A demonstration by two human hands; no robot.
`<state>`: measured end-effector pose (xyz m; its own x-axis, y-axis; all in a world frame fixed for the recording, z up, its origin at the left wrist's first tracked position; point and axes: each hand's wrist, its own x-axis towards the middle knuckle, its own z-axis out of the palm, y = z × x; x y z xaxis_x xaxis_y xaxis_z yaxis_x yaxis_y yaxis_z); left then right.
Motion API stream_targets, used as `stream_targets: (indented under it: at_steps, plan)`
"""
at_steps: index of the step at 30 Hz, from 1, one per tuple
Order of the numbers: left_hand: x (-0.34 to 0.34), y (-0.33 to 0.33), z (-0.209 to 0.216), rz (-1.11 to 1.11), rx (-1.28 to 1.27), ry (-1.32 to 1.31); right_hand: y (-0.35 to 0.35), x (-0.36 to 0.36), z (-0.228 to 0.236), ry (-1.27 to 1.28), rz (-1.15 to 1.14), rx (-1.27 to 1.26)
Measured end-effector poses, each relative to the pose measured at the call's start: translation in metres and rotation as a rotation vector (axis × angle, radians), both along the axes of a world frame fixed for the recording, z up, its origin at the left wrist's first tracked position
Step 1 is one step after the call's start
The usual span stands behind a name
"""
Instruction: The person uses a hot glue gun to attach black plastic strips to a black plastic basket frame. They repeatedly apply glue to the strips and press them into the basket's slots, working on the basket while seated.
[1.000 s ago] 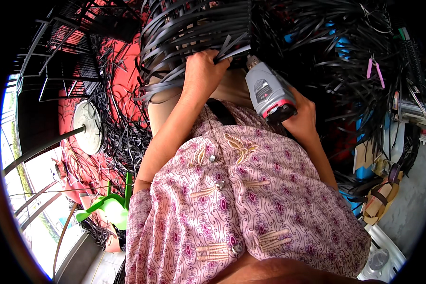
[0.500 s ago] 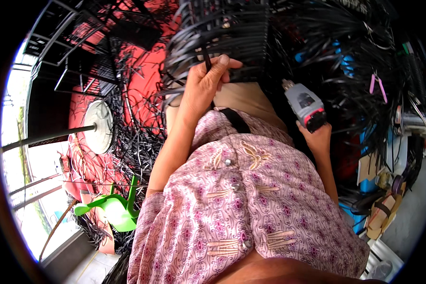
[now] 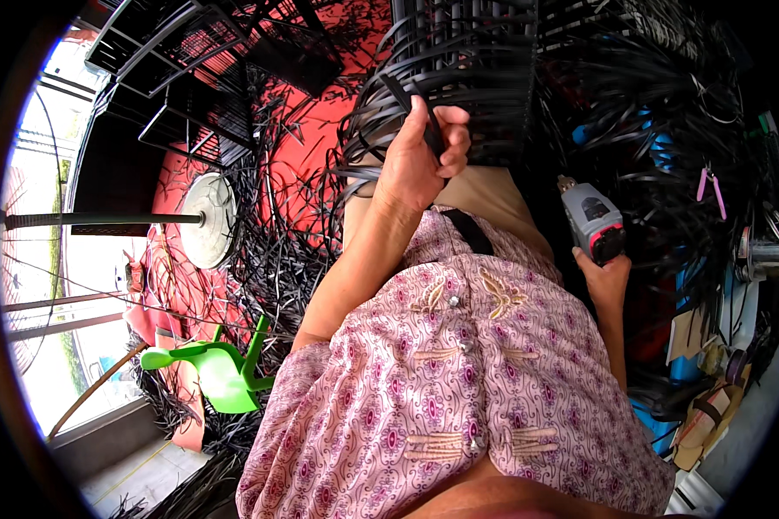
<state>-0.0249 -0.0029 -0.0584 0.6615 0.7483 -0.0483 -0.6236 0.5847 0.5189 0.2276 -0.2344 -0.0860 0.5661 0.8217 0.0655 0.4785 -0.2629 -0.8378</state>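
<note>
My left hand [image 3: 426, 156] is raised above my lap, its fingers curled round a black flat strip [image 3: 400, 92]. Just beyond it, loose black strips bow out from the side of a dark slatted frame [image 3: 485, 52], which stands against my knees. Low on the right, my right hand [image 3: 603, 275] grips a grey heat gun [image 3: 592, 214] with a red and black rear end. Its metal nozzle points away from me, apart from the frame. The heat gun's body hides part of my right fingers.
Bundles of black strips [image 3: 649, 78] crowd the right, with pink snips [image 3: 711, 192] among them. On the left are a round pale base [image 3: 208, 221] with a pole, a green plastic piece [image 3: 225, 376], black metal racks [image 3: 199, 112] and strip scraps on a red floor cover [image 3: 307, 130].
The whole view has shifted, so most things sit further right. My left hand has turned, showing more of its curled fingers round the strip. My right hand still holds the heat gun.
</note>
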Motion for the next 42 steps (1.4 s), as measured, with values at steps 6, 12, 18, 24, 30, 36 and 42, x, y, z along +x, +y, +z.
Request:
stream_targets:
  at_steps: [6,12,18,24,30,36,42]
  plan:
    - [0.007,-0.004,0.001,0.14,0.153,0.377,0.0,0.001,0.002,-0.049,-0.004,-0.071]
    - [0.015,-0.016,0.005,0.133,0.396,0.693,-0.004,0.004,0.003,-0.109,0.062,-0.032]
    - [0.039,-0.014,-0.003,-0.017,0.925,1.202,-0.001,0.0,0.011,-0.092,0.15,0.074]
    - [0.051,-0.003,-0.021,0.089,1.024,1.355,0.014,-0.006,0.014,-0.136,0.254,0.111]
    - [0.054,-0.003,-0.02,0.138,1.076,1.397,0.027,0.004,-0.008,-0.322,0.335,0.191]
    - [0.053,0.003,-0.026,0.081,1.054,1.382,0.031,0.003,-0.004,-0.379,0.358,0.171]
    - [0.049,0.006,-0.028,0.006,0.947,1.301,0.032,0.003,-0.002,-0.384,0.364,0.171]
